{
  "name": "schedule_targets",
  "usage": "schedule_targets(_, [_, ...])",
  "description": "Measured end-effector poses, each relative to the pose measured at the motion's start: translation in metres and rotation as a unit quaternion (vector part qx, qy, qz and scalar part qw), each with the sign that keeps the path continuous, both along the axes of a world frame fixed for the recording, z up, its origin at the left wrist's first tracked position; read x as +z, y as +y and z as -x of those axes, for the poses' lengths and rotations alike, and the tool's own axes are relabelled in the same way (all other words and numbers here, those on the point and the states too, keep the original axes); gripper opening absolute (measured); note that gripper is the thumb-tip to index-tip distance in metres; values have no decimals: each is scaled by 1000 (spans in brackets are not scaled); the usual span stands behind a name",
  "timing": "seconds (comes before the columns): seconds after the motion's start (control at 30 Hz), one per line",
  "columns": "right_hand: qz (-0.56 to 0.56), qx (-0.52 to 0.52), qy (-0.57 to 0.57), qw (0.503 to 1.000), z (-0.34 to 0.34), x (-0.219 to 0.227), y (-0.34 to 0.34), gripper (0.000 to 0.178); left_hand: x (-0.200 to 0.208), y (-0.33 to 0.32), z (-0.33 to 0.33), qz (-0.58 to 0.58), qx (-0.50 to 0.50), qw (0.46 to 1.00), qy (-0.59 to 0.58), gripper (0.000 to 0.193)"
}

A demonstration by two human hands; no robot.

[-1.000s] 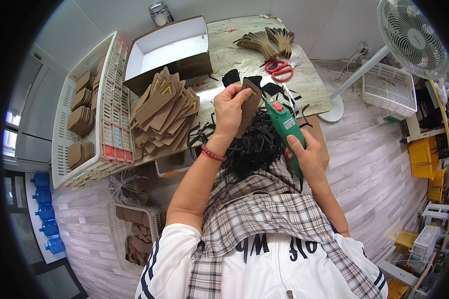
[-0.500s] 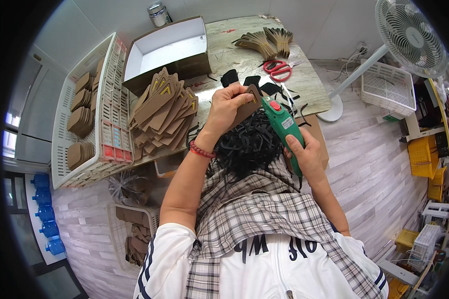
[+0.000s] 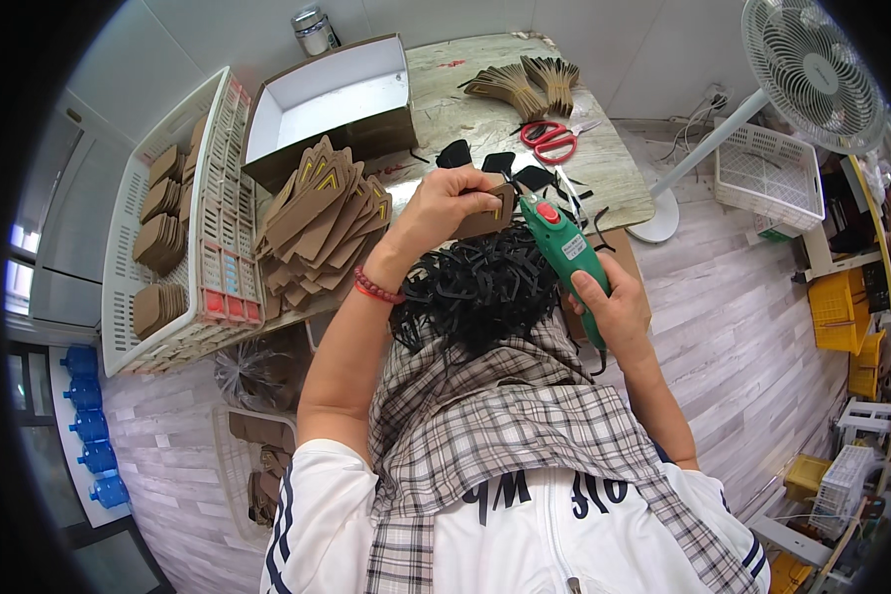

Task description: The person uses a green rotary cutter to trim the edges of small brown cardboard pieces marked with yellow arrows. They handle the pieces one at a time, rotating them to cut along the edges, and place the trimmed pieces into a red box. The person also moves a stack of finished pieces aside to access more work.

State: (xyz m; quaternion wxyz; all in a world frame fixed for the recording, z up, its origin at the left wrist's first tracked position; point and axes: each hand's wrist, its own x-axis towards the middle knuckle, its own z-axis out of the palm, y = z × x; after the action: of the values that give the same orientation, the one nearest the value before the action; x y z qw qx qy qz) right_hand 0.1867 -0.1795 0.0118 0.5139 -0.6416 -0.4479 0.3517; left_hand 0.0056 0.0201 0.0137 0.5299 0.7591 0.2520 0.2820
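My left hand [image 3: 444, 210] pinches a flat brown piece [image 3: 487, 220] with rounded corners and a yellow mark. In my right hand [image 3: 616, 307] is a green handheld electric cutter [image 3: 564, 247] with a red button and a cord at its rear. Its front end is close beside the brown piece's right edge; I cannot tell whether they touch. Beneath both hands, a heap of thin black strips [image 3: 480, 292] lies on the checked apron [image 3: 505, 421] over my lap. To the left, many similar brown pieces [image 3: 322, 223] are piled on the table.
White crates [image 3: 216, 213] holding brown stacks stand left, near an open box [image 3: 332, 99]. Red-handled scissors [image 3: 549, 141], black scraps [image 3: 500, 161] and fanned brown bundles [image 3: 510, 87] occupy the table [image 3: 604, 163]. A fan [image 3: 817, 74] stands at right.
My left hand has shifted slightly left, and the brown piece has turned to lie flatter. The cutter stays almost in place, its rear end a little lower.
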Motion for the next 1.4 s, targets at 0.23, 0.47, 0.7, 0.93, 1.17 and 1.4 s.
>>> schedule_targets(0.23, [-3,14,-9,1000,-5,3,-3,33,22,8,2,-54,-32,995,77,13])
schedule_targets(0.47, [5,27,-35,999,-9,5,-4,35,39,12,3,-102,-54,983,146,14])
schedule_targets(0.7, [18,31,-56,998,-9,3,-3,35,47,15,0,-102,-78,971,199,14])
schedule_targets(0.93, [31,-3,7,999,-3,-11,7,34,14,18,6,42,27,997,61,10])
schedule_targets(1.17, [33,-21,19,999,10,-17,6,32,-35,-12,-3,271,145,914,-264,6])
schedule_targets(1.4, [34,-16,6,999,14,-14,5,33,-40,-24,-13,260,183,891,-326,10])
